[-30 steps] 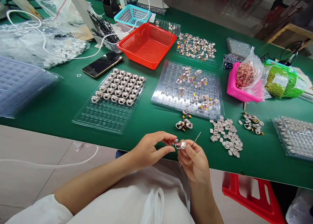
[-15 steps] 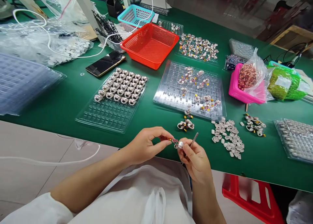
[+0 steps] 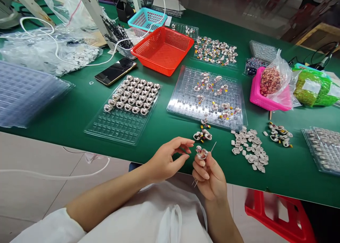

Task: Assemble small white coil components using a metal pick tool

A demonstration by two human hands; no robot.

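My right hand (image 3: 211, 175) is closed on a small white, shiny housing (image 3: 202, 152) with reddish parts inside, held up between thumb and fingers. Tweezers (image 3: 196, 182) are also in that hand, their thin tips below the fingers and the other end sticking up past the thumb. Just to the left, my left hand (image 3: 171, 157) hangs with its fingers apart and nothing between them. Beyond the hands lie a few similar housings with yellow tabs (image 3: 202, 135) on the green table. A clear tray (image 3: 172, 101) behind them carries more of these.
Left of centre, a clear tray (image 3: 111, 129) holds rows of silvery housings. Small white covers (image 3: 252, 149) lie loose at right. Further back are a red basket (image 3: 164, 48), a phone (image 3: 115, 71), a pink basket (image 3: 271, 103) and a stack of plastic trays (image 3: 29, 94).
My left hand has let go of the wired end of the piece and its fingers have spread. The right hand has turned, tilting the housing and tweezers.
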